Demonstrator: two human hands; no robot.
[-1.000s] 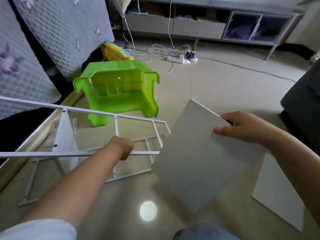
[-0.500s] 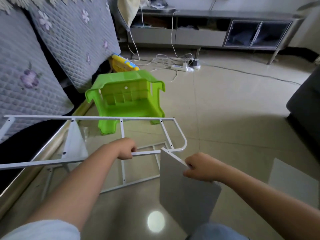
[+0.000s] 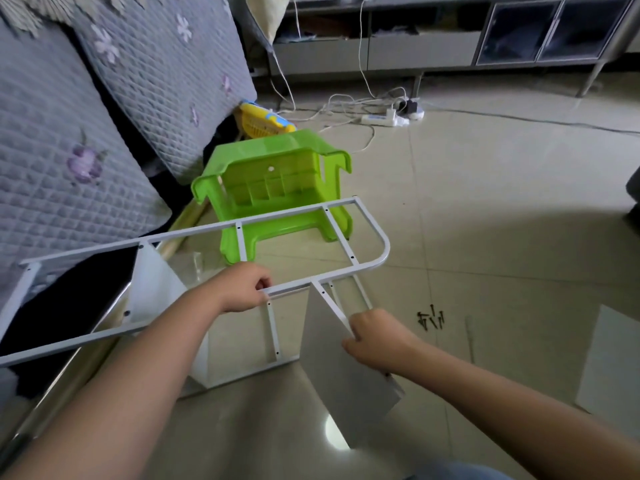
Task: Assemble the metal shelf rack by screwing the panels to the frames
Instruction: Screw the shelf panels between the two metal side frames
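Your left hand [image 3: 244,288] has its grip clenched round the near rail of the white frame [image 3: 346,233]; your right hand [image 3: 375,336] pinches the top edge of the grey panel [image 3: 341,375], upright on the floor against that rail; screws [image 3: 430,320] lie on the floor just right.

a home living room: a sofa [image 3: 86,140] with grey quilted floral covers along the left, a low tv cabinet [image 3: 433,46] at the far wall, glossy tiled floor [image 3: 502,209], a power strip [image 3: 384,118] with trailing cables, a green plastic stool [image 3: 277,188].
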